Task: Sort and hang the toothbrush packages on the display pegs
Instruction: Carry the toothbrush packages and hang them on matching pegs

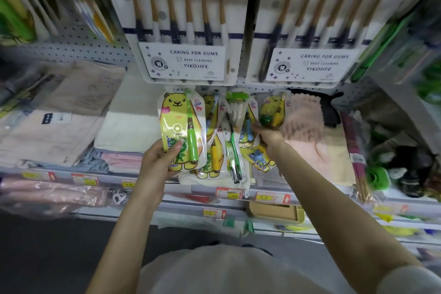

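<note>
We are looking at a shelf (62, 175) carrying folded towels (126, 124), with a loose pile of toothbrush packages (214, 150) lying on them. Our left hand (158, 162) is gripping a bear-shaped package (180, 124) by its lower edge, and a green toothbrush (192, 136) is sitting inside it. Our right hand (268, 136) is reaching into the pile beside another yellow package (272, 110). Blur is hiding whether its fingers are grasping anything.

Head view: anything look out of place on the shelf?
Yes: toothbrush packages lie in a loose, overlapping heap on the folded towels instead of hanging; a long green one lies slanted across them.
</note>
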Action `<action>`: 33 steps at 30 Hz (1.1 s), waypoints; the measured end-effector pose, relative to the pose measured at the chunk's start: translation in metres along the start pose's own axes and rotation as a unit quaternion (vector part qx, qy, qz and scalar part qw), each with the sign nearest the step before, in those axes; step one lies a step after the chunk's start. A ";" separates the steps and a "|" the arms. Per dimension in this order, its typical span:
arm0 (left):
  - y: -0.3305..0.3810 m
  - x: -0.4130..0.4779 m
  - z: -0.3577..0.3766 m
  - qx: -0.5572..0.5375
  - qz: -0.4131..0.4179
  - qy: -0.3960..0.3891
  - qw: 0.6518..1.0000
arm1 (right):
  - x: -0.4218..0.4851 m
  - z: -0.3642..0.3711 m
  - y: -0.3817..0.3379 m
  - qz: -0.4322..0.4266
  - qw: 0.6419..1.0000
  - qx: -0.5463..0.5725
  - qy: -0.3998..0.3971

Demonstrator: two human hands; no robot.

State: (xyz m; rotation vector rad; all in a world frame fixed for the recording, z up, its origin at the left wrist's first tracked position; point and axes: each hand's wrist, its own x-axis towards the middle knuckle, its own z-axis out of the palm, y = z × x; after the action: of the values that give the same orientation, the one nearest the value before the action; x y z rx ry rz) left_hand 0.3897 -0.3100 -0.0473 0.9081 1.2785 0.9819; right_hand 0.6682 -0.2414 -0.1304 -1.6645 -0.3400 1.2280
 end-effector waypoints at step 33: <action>-0.023 0.001 0.044 -0.042 -0.031 -0.033 0.998 | -0.034 -0.081 -0.003 -0.094 0.990 0.001 0.106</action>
State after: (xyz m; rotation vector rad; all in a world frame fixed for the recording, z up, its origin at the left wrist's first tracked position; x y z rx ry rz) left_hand 0.4357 -0.3169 -0.0653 0.8250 1.1935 0.9433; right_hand 0.7213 -0.3082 -0.1102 -1.7021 -0.3560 0.9023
